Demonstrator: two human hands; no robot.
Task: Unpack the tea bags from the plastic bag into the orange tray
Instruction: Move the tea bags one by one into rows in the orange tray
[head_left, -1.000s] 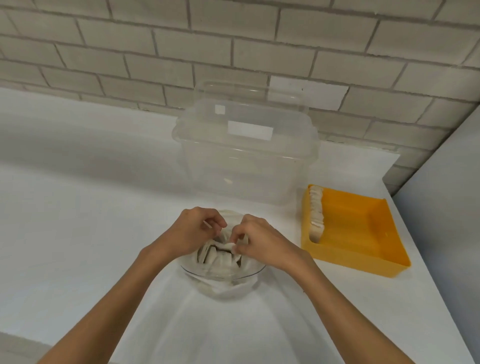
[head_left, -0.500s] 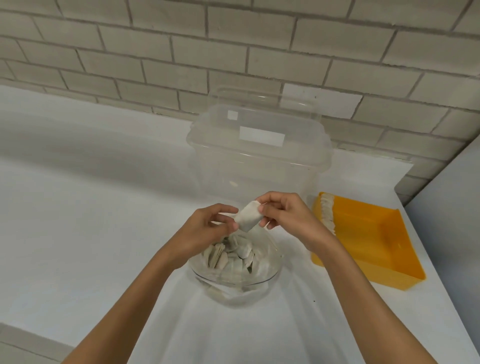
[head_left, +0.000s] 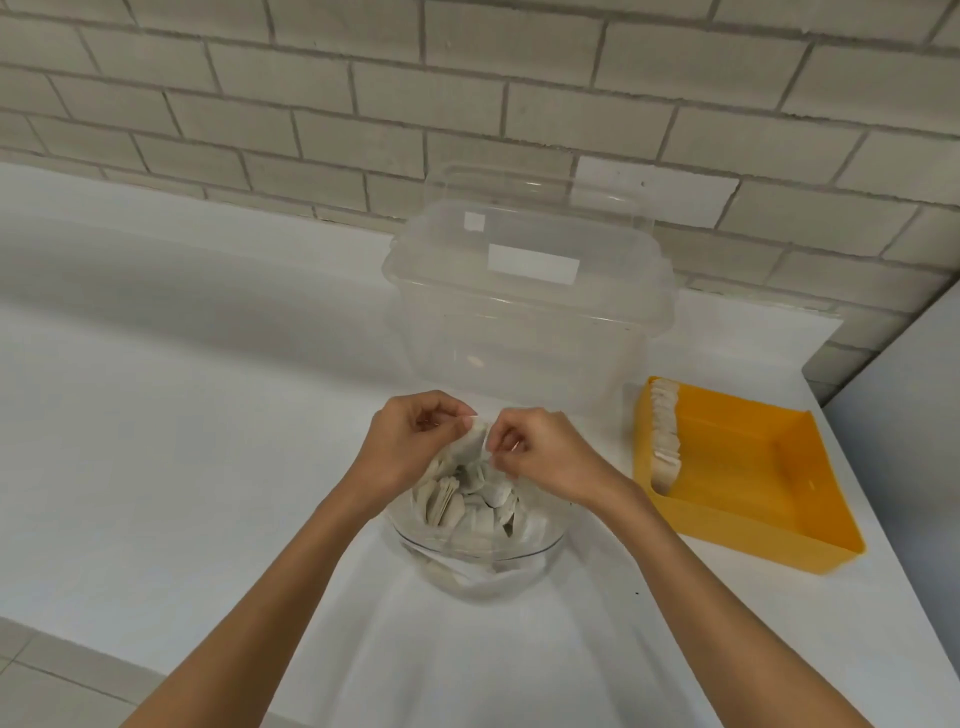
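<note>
Now pinching one tea bag (head_left: 475, 441) with left hand (head_left: 410, 441) and right hand (head_left: 540, 452), fingers of both curled on it, just above the plastic bag (head_left: 483, 577). Heaped inside, more tea bags (head_left: 457, 506). At its 3 o'clock, orange tray (head_left: 748, 467), with a filed row (head_left: 666, 441) along the tray's 9 o'clock wall.

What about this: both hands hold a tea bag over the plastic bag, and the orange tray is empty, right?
Not empty: the head view shows the orange tray holding a row of tea bags along its left wall. The rest stands.
</note>
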